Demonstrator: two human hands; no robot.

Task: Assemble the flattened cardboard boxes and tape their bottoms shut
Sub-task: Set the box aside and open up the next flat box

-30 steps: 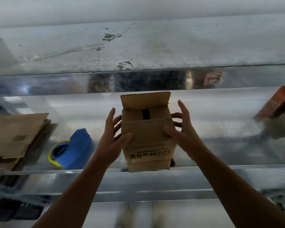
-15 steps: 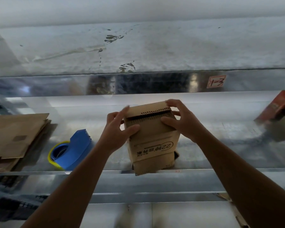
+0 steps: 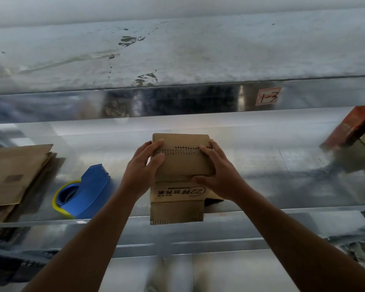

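Box [image 3: 180, 165]: brown cardboard, erected, upper flaps folded shut, serrated flap edge on top, printed side inverted, overhanging the front edge of the shelf [image 3: 282, 165]. Flat boxes [image 3: 15, 173]: stacked far left. Tape dispenser [image 3: 86, 190]: blue, lying between them.

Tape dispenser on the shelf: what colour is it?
The tape dispenser is blue with a yellow rim, left of the cardboard box; head view shows it best.

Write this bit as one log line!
box: flaps folded shut | left hand, right hand: gripping box | tape dispenser: untouched
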